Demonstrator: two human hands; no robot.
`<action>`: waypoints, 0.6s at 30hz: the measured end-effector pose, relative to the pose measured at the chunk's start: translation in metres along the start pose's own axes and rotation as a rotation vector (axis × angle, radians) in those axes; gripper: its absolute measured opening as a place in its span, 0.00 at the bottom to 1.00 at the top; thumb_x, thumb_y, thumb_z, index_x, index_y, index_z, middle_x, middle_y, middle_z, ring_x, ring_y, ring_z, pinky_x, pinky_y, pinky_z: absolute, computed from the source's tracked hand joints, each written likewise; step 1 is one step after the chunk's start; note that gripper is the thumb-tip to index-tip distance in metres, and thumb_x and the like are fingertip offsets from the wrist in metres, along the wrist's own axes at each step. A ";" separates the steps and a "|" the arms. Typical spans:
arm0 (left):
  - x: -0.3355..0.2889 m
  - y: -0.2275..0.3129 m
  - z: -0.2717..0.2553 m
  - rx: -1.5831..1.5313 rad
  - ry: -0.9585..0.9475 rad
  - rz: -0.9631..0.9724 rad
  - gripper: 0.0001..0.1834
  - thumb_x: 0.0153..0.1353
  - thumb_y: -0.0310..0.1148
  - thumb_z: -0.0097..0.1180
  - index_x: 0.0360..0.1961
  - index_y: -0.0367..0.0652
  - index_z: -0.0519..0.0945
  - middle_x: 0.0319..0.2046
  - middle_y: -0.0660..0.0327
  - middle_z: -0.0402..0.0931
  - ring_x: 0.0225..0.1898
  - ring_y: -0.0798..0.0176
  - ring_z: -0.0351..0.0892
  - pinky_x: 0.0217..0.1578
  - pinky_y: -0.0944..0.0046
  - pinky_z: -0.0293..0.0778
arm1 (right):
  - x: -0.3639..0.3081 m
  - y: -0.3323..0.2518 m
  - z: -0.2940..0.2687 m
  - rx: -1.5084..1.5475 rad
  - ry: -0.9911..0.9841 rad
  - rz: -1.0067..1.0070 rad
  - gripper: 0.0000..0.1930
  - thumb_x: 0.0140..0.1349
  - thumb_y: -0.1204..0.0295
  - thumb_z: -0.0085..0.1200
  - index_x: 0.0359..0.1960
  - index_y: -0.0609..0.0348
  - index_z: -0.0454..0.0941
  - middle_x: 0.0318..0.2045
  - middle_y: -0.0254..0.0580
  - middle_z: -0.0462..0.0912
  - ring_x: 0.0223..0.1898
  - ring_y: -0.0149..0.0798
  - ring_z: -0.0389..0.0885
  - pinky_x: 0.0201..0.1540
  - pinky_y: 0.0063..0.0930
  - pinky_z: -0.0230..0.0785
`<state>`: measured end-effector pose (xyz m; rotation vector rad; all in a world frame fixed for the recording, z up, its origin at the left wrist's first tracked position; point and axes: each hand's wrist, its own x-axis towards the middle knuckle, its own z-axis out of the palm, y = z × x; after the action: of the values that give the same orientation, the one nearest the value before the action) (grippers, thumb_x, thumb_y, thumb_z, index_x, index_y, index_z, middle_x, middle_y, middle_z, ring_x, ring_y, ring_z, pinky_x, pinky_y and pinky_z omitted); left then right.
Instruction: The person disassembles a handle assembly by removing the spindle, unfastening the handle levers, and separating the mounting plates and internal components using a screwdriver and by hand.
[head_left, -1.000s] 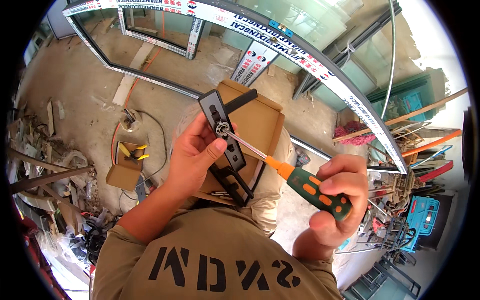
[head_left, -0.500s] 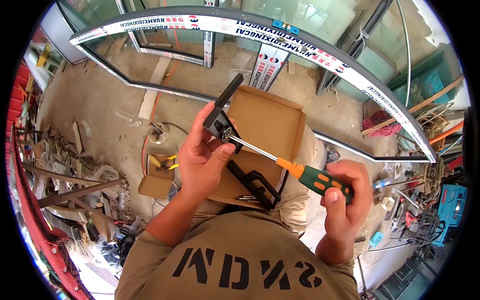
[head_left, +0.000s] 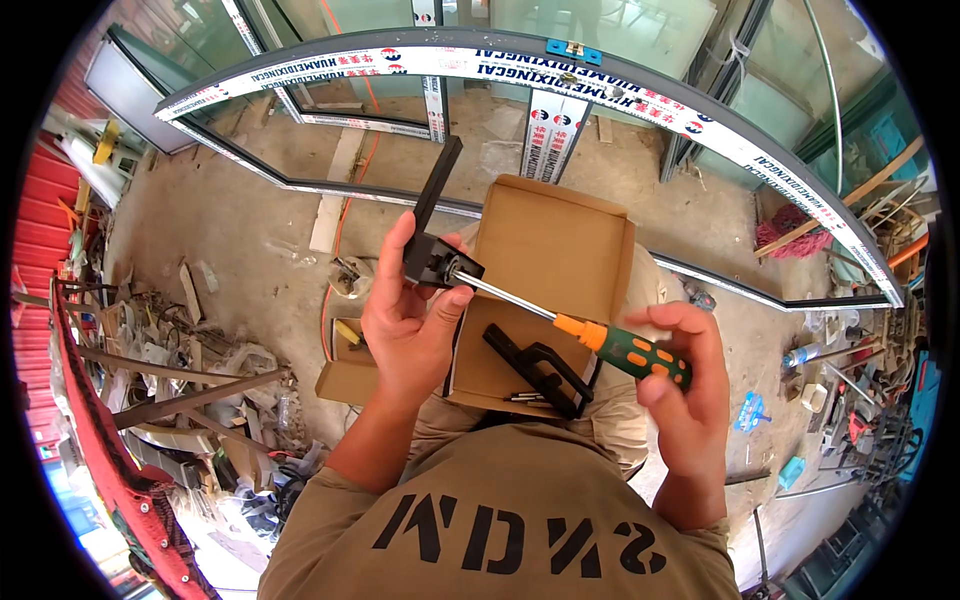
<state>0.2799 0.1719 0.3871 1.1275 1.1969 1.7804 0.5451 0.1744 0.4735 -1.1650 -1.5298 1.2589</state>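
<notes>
My left hand (head_left: 408, 335) is closed round a black L-shaped handle (head_left: 437, 195), its long arm pointing up and away. The tip of a screwdriver (head_left: 630, 353) with a green and orange grip goes into the recessed base of that handle. Loosely curled about the grip's end is my right hand (head_left: 690, 410), thumb and fingers on either side. Below them, on my lap, lies an open cardboard box (head_left: 558, 235). Inside it rest a second black handle (head_left: 548, 375) and several small metal pins or screws (head_left: 526, 398).
A large arched window frame (head_left: 440, 58) stands ahead, spanning the view. At left, a small carton (head_left: 343, 383) holds something yellow-handled, near an orange hose (head_left: 344, 222). Scrap and plastic bags (head_left: 245, 385) pile up on the left. Tools and a blue case (head_left: 925, 395) lie on the right.
The view has shifted slightly, so the scene sits further right. The black handle has tilted more upright in my left hand. My right fingers have loosened and shifted on the screwdriver grip.
</notes>
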 end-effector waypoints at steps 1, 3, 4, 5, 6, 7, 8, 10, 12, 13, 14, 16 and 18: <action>0.000 0.000 -0.001 0.020 0.000 0.029 0.44 0.64 0.20 0.68 0.78 0.34 0.59 0.56 0.50 0.80 0.56 0.61 0.81 0.58 0.61 0.78 | -0.001 0.005 -0.001 -0.023 0.007 -0.032 0.21 0.65 0.80 0.59 0.59 0.62 0.71 0.40 0.37 0.80 0.31 0.24 0.71 0.34 0.18 0.65; 0.000 -0.001 -0.004 0.042 0.000 0.061 0.44 0.63 0.17 0.68 0.77 0.33 0.60 0.55 0.51 0.81 0.55 0.63 0.81 0.58 0.62 0.78 | -0.004 0.013 -0.003 -0.071 0.024 -0.095 0.20 0.67 0.78 0.57 0.60 0.61 0.71 0.37 0.34 0.80 0.32 0.23 0.71 0.34 0.17 0.64; -0.001 0.000 -0.005 0.076 -0.028 0.068 0.44 0.63 0.19 0.68 0.77 0.34 0.59 0.56 0.51 0.80 0.55 0.62 0.82 0.58 0.62 0.78 | -0.006 0.014 -0.012 0.120 0.000 0.111 0.22 0.65 0.81 0.57 0.60 0.60 0.71 0.40 0.35 0.80 0.34 0.23 0.72 0.34 0.17 0.64; -0.003 0.001 -0.005 0.111 -0.055 0.076 0.44 0.64 0.21 0.68 0.78 0.35 0.59 0.57 0.50 0.80 0.55 0.62 0.82 0.58 0.62 0.78 | -0.007 0.015 -0.012 0.219 -0.019 0.210 0.23 0.63 0.82 0.58 0.60 0.60 0.71 0.42 0.35 0.80 0.35 0.22 0.72 0.34 0.17 0.64; -0.005 0.001 -0.005 0.173 -0.049 0.078 0.45 0.63 0.21 0.70 0.77 0.34 0.60 0.57 0.50 0.80 0.53 0.62 0.83 0.56 0.63 0.79 | -0.008 0.016 -0.013 0.316 -0.028 0.312 0.24 0.62 0.83 0.58 0.60 0.59 0.71 0.44 0.36 0.80 0.36 0.22 0.72 0.35 0.17 0.64; -0.005 0.002 -0.006 0.176 -0.049 0.082 0.45 0.63 0.21 0.70 0.77 0.34 0.60 0.57 0.50 0.80 0.53 0.62 0.83 0.56 0.63 0.79 | -0.009 0.017 -0.008 0.237 -0.026 0.220 0.22 0.64 0.81 0.58 0.60 0.59 0.71 0.45 0.37 0.81 0.38 0.23 0.73 0.37 0.18 0.65; -0.006 0.002 -0.006 0.184 -0.058 0.089 0.45 0.63 0.22 0.71 0.77 0.35 0.60 0.57 0.50 0.81 0.53 0.63 0.83 0.56 0.63 0.79 | -0.009 0.019 -0.004 0.157 -0.026 0.128 0.21 0.65 0.78 0.58 0.60 0.59 0.71 0.46 0.38 0.82 0.39 0.24 0.75 0.39 0.18 0.66; -0.006 0.003 -0.003 0.202 -0.065 0.118 0.45 0.61 0.22 0.72 0.77 0.35 0.61 0.56 0.49 0.81 0.52 0.63 0.83 0.55 0.64 0.79 | -0.011 0.025 -0.005 0.169 -0.020 0.099 0.21 0.64 0.77 0.59 0.59 0.59 0.71 0.48 0.38 0.83 0.43 0.26 0.77 0.45 0.20 0.67; -0.006 0.004 -0.003 0.224 -0.075 0.137 0.45 0.61 0.22 0.72 0.77 0.35 0.61 0.56 0.49 0.82 0.52 0.63 0.83 0.54 0.64 0.80 | -0.007 0.016 -0.007 0.296 -0.026 0.218 0.22 0.62 0.80 0.60 0.58 0.59 0.71 0.49 0.38 0.82 0.44 0.26 0.78 0.45 0.20 0.68; -0.006 0.004 -0.003 0.244 -0.087 0.153 0.46 0.61 0.22 0.72 0.77 0.36 0.61 0.55 0.49 0.82 0.51 0.63 0.84 0.53 0.65 0.80 | -0.006 0.013 -0.008 0.422 -0.031 0.340 0.23 0.60 0.82 0.60 0.57 0.59 0.71 0.49 0.38 0.82 0.45 0.26 0.78 0.46 0.20 0.68; -0.007 0.005 -0.005 0.243 -0.084 0.157 0.46 0.61 0.22 0.72 0.77 0.36 0.61 0.55 0.49 0.82 0.51 0.63 0.84 0.53 0.65 0.80 | -0.006 0.015 -0.007 0.420 -0.033 0.336 0.23 0.60 0.82 0.60 0.57 0.59 0.71 0.49 0.38 0.82 0.45 0.26 0.78 0.46 0.20 0.68; -0.009 0.007 -0.007 0.254 -0.088 0.148 0.46 0.61 0.22 0.72 0.77 0.36 0.61 0.56 0.49 0.82 0.50 0.63 0.84 0.52 0.65 0.81 | -0.011 0.026 -0.005 0.278 0.012 0.247 0.23 0.61 0.79 0.61 0.58 0.59 0.71 0.46 0.36 0.81 0.42 0.24 0.76 0.44 0.18 0.67; -0.010 0.008 -0.006 0.247 -0.094 0.143 0.46 0.61 0.21 0.72 0.77 0.36 0.61 0.56 0.49 0.82 0.50 0.63 0.84 0.52 0.65 0.80 | -0.015 0.028 -0.011 0.314 0.023 0.327 0.24 0.61 0.78 0.62 0.59 0.58 0.71 0.43 0.35 0.81 0.39 0.22 0.73 0.42 0.18 0.65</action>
<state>0.2777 0.1584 0.3902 1.4557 1.3347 1.6943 0.5633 0.1644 0.4469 -1.2441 -1.1000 1.6279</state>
